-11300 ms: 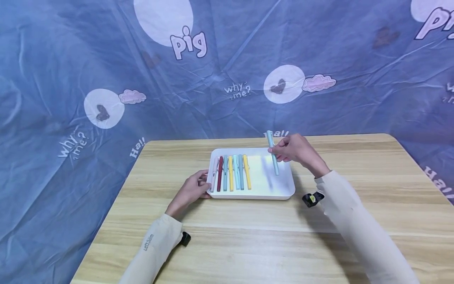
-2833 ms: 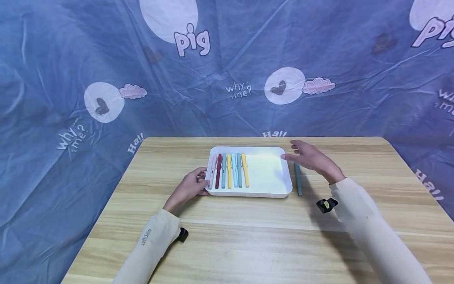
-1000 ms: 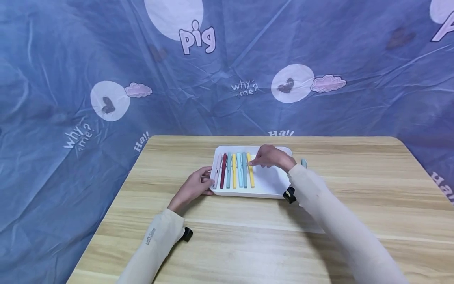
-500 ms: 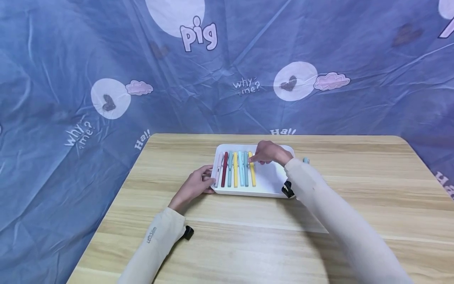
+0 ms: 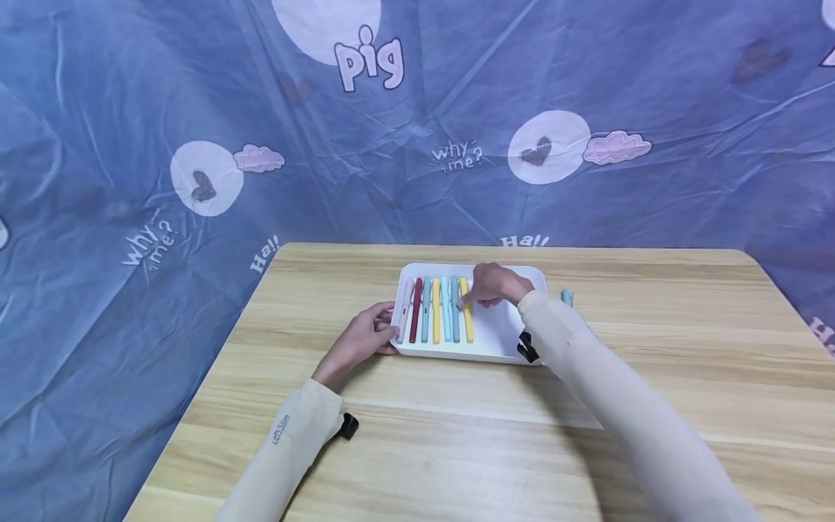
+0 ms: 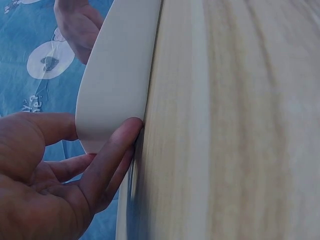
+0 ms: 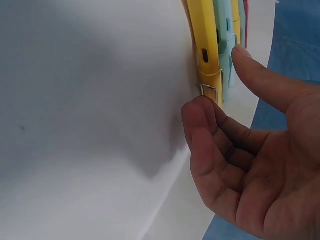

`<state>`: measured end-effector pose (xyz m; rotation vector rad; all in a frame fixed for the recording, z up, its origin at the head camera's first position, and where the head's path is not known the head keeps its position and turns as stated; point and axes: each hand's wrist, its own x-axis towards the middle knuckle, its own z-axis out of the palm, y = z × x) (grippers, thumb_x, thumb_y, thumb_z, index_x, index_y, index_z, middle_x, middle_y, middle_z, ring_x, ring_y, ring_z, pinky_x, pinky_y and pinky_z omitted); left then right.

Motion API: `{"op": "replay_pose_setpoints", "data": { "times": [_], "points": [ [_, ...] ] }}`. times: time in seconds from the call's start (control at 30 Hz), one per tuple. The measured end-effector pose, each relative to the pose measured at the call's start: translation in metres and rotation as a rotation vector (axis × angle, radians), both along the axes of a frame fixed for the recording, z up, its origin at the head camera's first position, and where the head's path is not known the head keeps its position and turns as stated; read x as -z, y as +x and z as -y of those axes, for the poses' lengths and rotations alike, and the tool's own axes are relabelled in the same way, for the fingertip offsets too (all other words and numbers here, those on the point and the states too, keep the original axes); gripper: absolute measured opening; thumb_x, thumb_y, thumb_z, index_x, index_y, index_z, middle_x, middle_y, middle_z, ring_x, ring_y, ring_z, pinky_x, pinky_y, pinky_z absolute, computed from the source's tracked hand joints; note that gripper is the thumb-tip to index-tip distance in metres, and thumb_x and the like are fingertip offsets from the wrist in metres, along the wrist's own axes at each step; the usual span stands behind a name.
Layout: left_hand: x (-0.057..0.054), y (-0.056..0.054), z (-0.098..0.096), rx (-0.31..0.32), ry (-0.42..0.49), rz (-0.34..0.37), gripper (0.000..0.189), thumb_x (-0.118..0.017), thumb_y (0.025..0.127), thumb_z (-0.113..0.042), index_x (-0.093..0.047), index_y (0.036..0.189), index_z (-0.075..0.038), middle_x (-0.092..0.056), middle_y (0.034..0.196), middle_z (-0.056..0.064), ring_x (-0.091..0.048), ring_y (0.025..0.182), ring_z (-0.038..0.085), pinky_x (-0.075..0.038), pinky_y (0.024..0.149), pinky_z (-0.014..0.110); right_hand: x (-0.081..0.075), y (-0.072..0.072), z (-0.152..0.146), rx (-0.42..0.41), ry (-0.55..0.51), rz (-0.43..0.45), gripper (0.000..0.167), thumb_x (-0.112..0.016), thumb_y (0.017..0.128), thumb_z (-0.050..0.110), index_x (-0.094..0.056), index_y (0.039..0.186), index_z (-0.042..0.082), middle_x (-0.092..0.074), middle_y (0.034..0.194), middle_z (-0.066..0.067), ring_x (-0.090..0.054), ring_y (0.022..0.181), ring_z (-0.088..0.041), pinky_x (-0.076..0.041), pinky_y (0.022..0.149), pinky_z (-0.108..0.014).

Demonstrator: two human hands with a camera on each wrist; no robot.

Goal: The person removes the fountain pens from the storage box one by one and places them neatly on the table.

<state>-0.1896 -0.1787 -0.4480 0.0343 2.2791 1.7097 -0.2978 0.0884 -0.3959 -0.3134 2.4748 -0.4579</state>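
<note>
A white tray (image 5: 509, 351) lies on the table, with a row of several pens in its left half. My left hand (image 5: 365, 332) grips the tray's left end; in the left wrist view its fingers wrap the corner of the tray wall (image 6: 112, 75). My right hand (image 5: 492, 284) is over the tray at the rightmost yellow pen (image 5: 468, 326). In the right wrist view, curled fingertips (image 7: 197, 112) sit right by that pen's wire clip, while the thumb stands apart on the other side. Beside it lie a teal pen (image 5: 456, 326) and a light blue pen (image 5: 446, 312).
Further left in the row are a yellow pen (image 5: 436, 312), another teal pen (image 5: 426, 312), a dark red pen (image 5: 414, 319) and a pale pink pen (image 5: 404, 312). A blue-green pen (image 5: 567, 296) lies right of the tray, mostly hidden by the right sleeve. A blue cloth (image 5: 417, 188) hangs behind the table.
The right hand held a blue-green pen over the tray; later that pen lay on the table to the right. The hand then moved left to the rightmost yellow pen. The left hand stayed on the tray.
</note>
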Motion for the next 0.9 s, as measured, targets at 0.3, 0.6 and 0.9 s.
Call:
{"op": "replay_pose_setpoints", "data": {
  "times": [0.3, 0.6, 0.9],
  "points": [
    [0.0012, -0.0004, 0.0007, 0.007, 0.013, 0.014, 0.058, -0.058, 0.100, 0.005, -0.041, 0.156, 0.002, -0.059, 0.132, 0.026, -0.070, 0.106, 0.032, -0.067, 0.078, 0.036, 0.0084, -0.0044, 0.0042, 0.056, 0.027, 0.018, 0.039, -0.083, 0.090, 0.039, -0.060, 0.082, 0.009, -0.060, 0.067, -0.002, -0.049, 0.055, -0.010, -0.041, 0.050, -0.020],
    [0.0004, -0.0020, 0.0006, -0.001, 0.000, 0.005, 0.059, -0.059, 0.099, 0.006, -0.041, 0.156, 0.002, -0.060, 0.131, 0.026, -0.070, 0.105, 0.031, -0.068, 0.077, 0.037, 0.0079, -0.0043, 0.0047, 0.094, -0.014, 0.025, 0.037, -0.083, 0.091, 0.034, -0.058, 0.089, 0.006, -0.057, 0.069, -0.002, -0.051, 0.057, -0.010, -0.049, 0.056, -0.021],
    [0.0009, -0.0017, 0.0004, 0.002, -0.002, -0.005, 0.059, -0.058, 0.099, 0.006, -0.040, 0.155, 0.003, -0.060, 0.131, 0.026, -0.070, 0.107, 0.033, -0.068, 0.077, 0.036, 0.0078, -0.0004, 0.0015, 0.146, -0.117, 0.067, 0.035, -0.082, 0.093, 0.028, -0.056, 0.093, 0.004, -0.065, 0.076, -0.006, -0.060, 0.062, -0.011, -0.061, 0.064, -0.024]
  ]
}}
